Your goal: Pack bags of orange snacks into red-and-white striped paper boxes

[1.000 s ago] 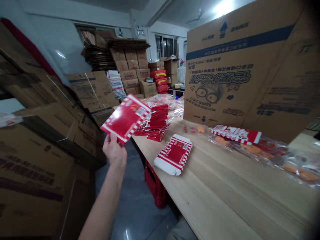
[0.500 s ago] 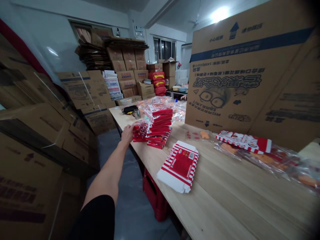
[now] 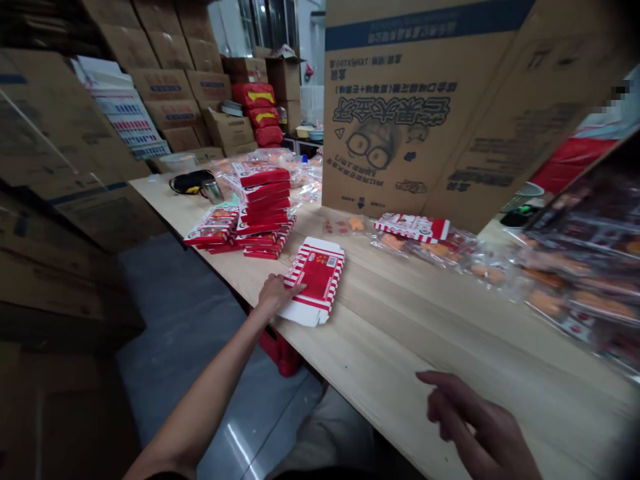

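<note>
My left hand is at the near-left edge of a flattened red-and-white striped carton, thumb on its printed face and the other fingers bent at its edge. That carton lies on the wooden table with its white flaps spread. Over the table at the lower right, my right hand holds nothing; its index finger points out and the others are loosely bent. Beyond my left hand, red-and-white boxes stand in an uneven stack, with a lower pile beside it on the left.
A large brown cardboard box stands upright at the table's back. In front lie clear bags of orange pieces and another striped carton. A metal cup and black pouch sit far left. A red stool is below.
My left hand has left the low pile of boxes and come nearer, onto the flattened carton. My right hand has entered at the lower right. The view has turned rightward and down.
</note>
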The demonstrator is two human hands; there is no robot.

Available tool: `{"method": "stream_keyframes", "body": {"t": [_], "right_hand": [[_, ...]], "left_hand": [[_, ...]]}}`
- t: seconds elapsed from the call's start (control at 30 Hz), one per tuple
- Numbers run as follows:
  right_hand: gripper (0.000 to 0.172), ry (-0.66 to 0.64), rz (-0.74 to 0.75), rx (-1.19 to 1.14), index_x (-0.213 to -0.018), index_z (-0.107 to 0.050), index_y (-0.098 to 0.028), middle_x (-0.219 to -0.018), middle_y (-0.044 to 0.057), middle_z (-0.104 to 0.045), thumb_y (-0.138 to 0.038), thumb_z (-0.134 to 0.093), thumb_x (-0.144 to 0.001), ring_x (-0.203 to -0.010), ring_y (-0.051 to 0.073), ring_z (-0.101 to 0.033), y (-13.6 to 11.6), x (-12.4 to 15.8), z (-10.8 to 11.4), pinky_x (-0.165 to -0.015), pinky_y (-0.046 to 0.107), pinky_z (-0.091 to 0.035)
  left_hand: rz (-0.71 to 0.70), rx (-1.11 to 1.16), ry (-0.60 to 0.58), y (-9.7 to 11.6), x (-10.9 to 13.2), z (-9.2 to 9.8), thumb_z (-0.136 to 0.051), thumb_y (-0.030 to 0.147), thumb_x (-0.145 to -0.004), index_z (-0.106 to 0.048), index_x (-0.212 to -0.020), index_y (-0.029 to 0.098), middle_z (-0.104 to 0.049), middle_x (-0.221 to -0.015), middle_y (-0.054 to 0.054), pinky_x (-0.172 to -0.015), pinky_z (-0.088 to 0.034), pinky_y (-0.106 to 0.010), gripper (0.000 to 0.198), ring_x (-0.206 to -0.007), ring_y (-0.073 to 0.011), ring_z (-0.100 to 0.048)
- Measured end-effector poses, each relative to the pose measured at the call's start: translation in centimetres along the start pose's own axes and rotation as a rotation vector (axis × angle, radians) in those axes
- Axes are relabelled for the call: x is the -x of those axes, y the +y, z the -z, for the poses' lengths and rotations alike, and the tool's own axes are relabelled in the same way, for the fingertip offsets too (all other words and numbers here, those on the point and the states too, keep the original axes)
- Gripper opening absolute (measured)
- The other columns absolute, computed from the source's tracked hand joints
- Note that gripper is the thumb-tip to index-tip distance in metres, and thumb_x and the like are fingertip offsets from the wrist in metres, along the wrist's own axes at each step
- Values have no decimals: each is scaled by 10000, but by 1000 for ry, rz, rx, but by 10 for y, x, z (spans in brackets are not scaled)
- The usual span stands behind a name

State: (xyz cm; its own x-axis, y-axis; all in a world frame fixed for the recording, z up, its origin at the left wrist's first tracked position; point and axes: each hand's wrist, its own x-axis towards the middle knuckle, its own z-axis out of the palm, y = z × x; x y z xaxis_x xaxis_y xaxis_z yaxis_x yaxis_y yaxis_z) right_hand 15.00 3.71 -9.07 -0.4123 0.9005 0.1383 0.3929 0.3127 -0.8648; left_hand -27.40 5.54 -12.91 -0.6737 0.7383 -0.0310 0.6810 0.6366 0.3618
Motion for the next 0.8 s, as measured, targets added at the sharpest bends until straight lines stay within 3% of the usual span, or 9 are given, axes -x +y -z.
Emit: {"method": "stream_keyframes", "body": {"t": [0.1, 0.23, 0.33, 0.4, 0.47, 0.57, 0.63, 0.7, 0.8], "right_hand": [[268, -59, 146, 41, -1146, -676, -278, -645, -25, -616, -343, -469, -989, -468, 126, -552, 4, -2, -2, -396, 219, -398], [257, -151, 264, 98, -1123, -656, -234, -647, -26, -632, -213, -441, -984, -478, 127, -590, 6, -8, 3, -408, 216, -427], [239, 31, 328, 188, -1109, -646, -229, -824, 30, -705, -182, -461, -966, -680, 171, -690, -9, -20, 13, -585, 271, -557], [298, 216, 373, 263, -1201, -610, -218, -1079, 97, -706, -171, -475, -939, -933, 230, -705, -25, -33, 25, -797, 371, -590], [411, 350, 397, 312, -1312, -542, -186, -1258, 153, -641, -164, -500, -903, -1119, 281, -648, -39, -48, 41, -933, 455, -551], [453, 422, 360, 291, -1301, -523, -140, -1185, 169, -659, -171, -557, -850, -1085, 292, -644, -47, -66, 67, -947, 473, -527], [351, 286, 271, 222, -1190, -584, -145, -1019, 119, -704, -187, -570, -843, -907, 252, -671, -45, -70, 82, -834, 416, -550], [219, 26, 172, 92, -1050, -660, -158, -887, 69, -728, -240, -574, -866, -758, 211, -661, -40, -69, 92, -706, 345, -541], [254, -241, 83, -210, -852, -731, -161, -782, 39, -733, -387, -621, -885, -688, 191, -650, -36, -64, 97, -614, 291, -512]], "left_hand": [[2, -35, 76, 19, 8, 4, -617, 528, -876, -695, -1071, 116, -659, -1153, -198, -844, -522, -380, 463, -1071, -342, -671], [-48, -40, 238, 36, 23, 15, -572, 327, -908, -665, -1113, 70, -621, -1221, -249, -986, -471, -458, 342, -1216, -394, -581], [-132, 29, 292, 54, 46, 28, -463, 291, -968, -629, -1168, 85, -683, -1119, -195, -929, -509, -404, 332, -1088, -318, -653], [-312, 204, 244, 72, 68, 41, -452, 341, -993, -627, -1158, 139, -721, -1002, -106, -828, -540, -314, 314, -942, -238, -691], [-586, 474, 82, 91, 89, 57, -537, 388, -965, -657, -1060, 174, -728, -905, -42, -730, -538, -248, 263, -832, -189, -688], [-851, 635, -161, 117, 110, 75, -626, 378, -924, -695, -938, 182, -726, -809, -8, -643, -515, -214, 209, -717, -154, -665], [-922, 601, -204, 129, 113, 78, -630, 369, -926, -718, -960, 187, -747, -848, -20, -672, -528, -224, 206, -740, -159, -677], [-969, 546, -180, 139, 112, 71, -602, 396, -940, -724, -1087, 206, -767, -996, -55, -760, -556, -268, 270, -847, -193, -703], [-1036, 393, -100, 155, 119, 47, -552, 463, -954, -620, -1349, 220, -734, -1165, -119, -933, -546, -406, 469, -1031, -275, -688]]}}
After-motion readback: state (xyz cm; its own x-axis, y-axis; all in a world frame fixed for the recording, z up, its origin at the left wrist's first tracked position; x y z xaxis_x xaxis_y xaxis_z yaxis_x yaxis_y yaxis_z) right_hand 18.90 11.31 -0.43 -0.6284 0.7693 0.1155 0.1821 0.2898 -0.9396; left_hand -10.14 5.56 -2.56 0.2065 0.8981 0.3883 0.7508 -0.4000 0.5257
